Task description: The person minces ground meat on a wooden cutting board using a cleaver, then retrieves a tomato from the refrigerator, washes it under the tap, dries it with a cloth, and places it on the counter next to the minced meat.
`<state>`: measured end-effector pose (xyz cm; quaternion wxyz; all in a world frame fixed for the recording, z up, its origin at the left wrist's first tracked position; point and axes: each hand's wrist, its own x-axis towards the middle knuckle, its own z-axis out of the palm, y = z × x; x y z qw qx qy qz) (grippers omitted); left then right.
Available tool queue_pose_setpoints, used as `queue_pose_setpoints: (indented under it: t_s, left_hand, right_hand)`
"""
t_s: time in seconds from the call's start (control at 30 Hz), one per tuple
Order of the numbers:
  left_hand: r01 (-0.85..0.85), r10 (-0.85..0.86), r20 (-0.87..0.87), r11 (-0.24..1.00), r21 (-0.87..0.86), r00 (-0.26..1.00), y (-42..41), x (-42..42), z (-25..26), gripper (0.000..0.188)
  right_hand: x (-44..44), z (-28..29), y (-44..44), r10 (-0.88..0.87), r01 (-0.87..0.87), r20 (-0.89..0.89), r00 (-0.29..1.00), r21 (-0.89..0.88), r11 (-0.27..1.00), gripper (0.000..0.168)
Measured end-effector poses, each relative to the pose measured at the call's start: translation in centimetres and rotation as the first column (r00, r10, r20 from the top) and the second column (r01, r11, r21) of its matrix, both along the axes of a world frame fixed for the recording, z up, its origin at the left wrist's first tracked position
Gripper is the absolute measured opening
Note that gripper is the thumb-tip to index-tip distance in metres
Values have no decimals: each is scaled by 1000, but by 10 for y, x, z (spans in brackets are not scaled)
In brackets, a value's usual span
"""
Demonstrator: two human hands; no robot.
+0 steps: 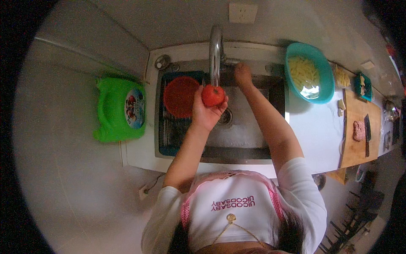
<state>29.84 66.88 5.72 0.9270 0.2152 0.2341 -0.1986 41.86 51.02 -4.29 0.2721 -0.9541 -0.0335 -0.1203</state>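
Observation:
A red tomato (213,95) rests in my left hand (206,109), palm up, with the fingers curled around its side. It sits right below the spout of the chrome faucet (215,54), over the stainless steel sink (244,127). My right hand (243,73) is closed at the end of the faucet handle (233,60), its fingertips partly hidden. To the left of the tomato, a round red plastic basket (179,98) stands inside a dark rack (171,136) in the sink. The sink bottom around the drain (225,116) looks wet.
A green plastic jug (119,109) stands left of the sink. On the right counter are a teal bowl (326,76) of pale cut pieces, a small teal basket (363,87), and a wooden cutting board (352,111) bearing raw meat (359,130) and a cleaver (367,127).

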Motion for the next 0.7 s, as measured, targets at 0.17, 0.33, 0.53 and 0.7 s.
queue_pose_setpoints:
  t_s: [0.17, 0.33, 0.53, 0.7]
  left_hand:
    - [45, -47, -26, 997, -68, 999, 1, 6, -11, 59]
    - [46, -48, -47, 998, -40, 998, -8, 5, 3, 57]
    - [51, -53, -17, 994, -102, 998, -6, 10, -6, 58]
    - [52, -55, -24, 993, -103, 998, -12, 10, 4, 56]
  right_hand:
    - [6, -20, -6, -66, 66, -2, 998, 86, 994, 20]
    - [1, -14, -7, -127, 153, -110, 986, 274, 949, 32]
    - [-9, 7, -8, 22, -18, -44, 999, 94, 995, 26]
    - [10, -18, -18, 28, -38, -278, 960, -29, 999, 29]
